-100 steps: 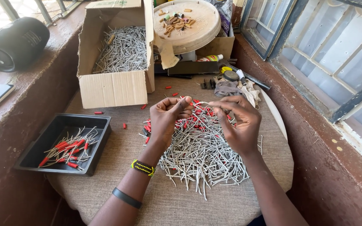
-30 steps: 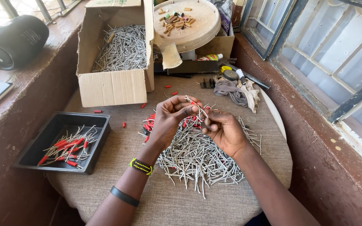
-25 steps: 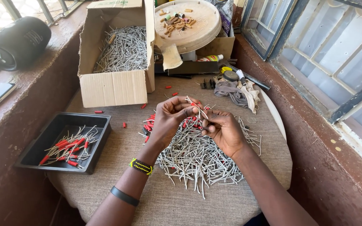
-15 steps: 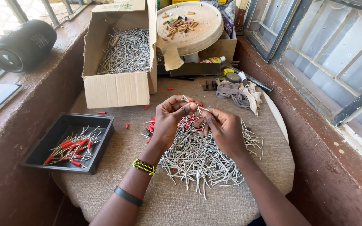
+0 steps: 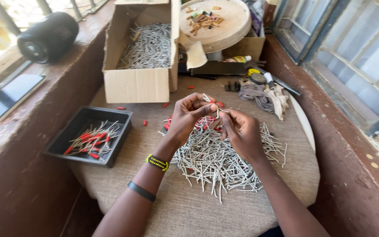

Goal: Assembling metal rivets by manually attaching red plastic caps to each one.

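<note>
the right hand has closed in against the left hand; both sets of fingers now pinch one thin grey stick above the grey stick heap on the burlap-covered round desk.

Thin grey stick, seemingly upright, pinched above grey stick pile.

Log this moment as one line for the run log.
left hand: pinching grey stick | right hand: at same stick | below: stick pile | left: black tray
</note>
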